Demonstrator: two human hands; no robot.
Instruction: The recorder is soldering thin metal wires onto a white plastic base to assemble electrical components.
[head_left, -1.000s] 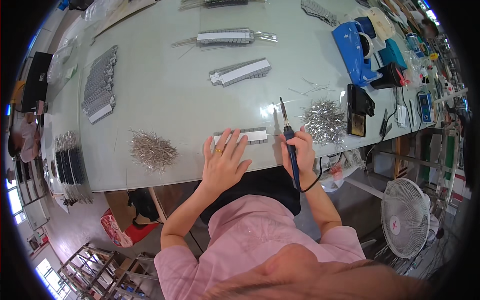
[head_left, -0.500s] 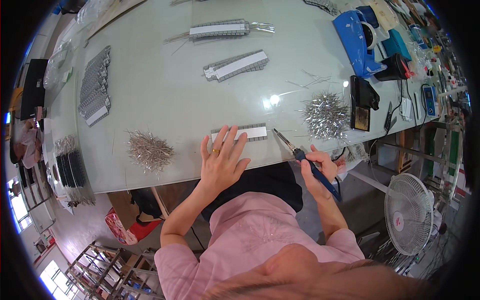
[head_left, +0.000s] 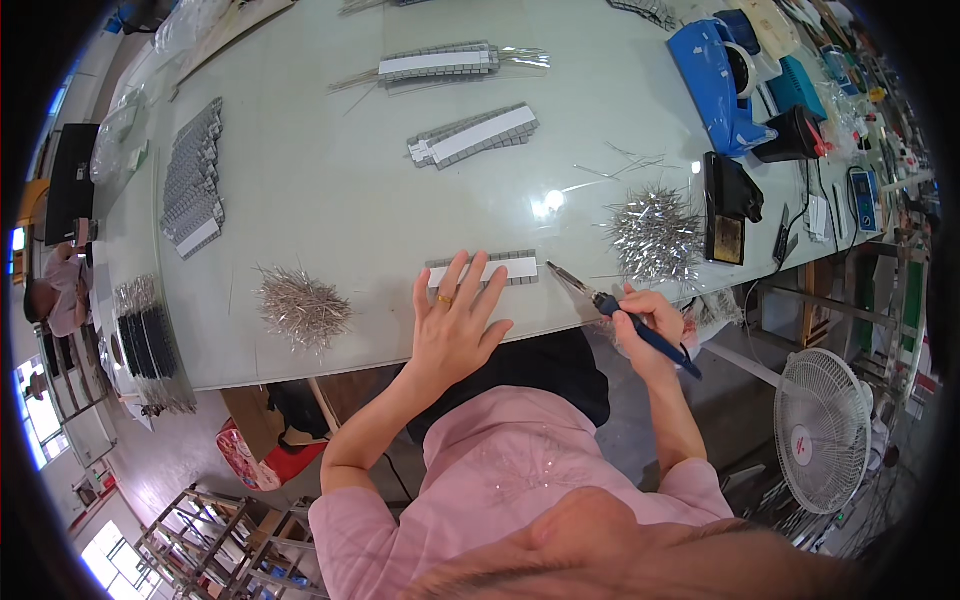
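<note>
Left hand [head_left: 455, 325], fingers spread flat, presses the grey-and-white strip [head_left: 484, 270] near the table's [head_left: 330, 200] lower-centre edge; bare glass above. Right hand [head_left: 648, 322] grips a blue-handled soldering iron [head_left: 620, 315], tip apparently just right of the strip. Wire piles [head_left: 302, 305] [head_left: 655, 232] flank both hands.

The scene is bright and evenly lit. A small hot glare spot sits on the glossy pale table [head_left: 330, 200], just above the grey strip [head_left: 483, 270], marking a lamp overhead. Shadows around the strip are faint and short. Below and left of the table, daylight whitens a window. Fisheye distortion bows the table's edges, and a black rim encircles everything. Focus holds sharp centrally, softening outward.
</note>
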